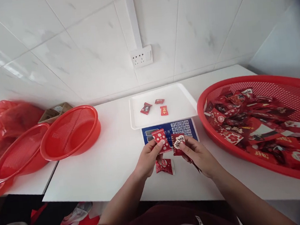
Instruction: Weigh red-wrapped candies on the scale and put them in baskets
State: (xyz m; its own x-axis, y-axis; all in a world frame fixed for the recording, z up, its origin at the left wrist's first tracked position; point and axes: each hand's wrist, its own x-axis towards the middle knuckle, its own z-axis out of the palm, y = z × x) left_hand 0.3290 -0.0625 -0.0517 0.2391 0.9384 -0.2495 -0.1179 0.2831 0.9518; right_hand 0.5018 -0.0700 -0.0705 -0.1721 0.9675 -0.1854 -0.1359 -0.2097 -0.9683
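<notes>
My left hand pinches a small red candy packet with white dots. My right hand pinches another red packet with a white label. Both packets are held just above the front of a blue-faced electronic scale. A third red packet lies on the white table under my hands. On the scale's white tray lie three red packets.
A large red mesh basket full of red candy packets stands at the right. Two stacked-looking empty red baskets sit at the left, beside red plastic bags and a cardboard box. A wall socket is behind the scale.
</notes>
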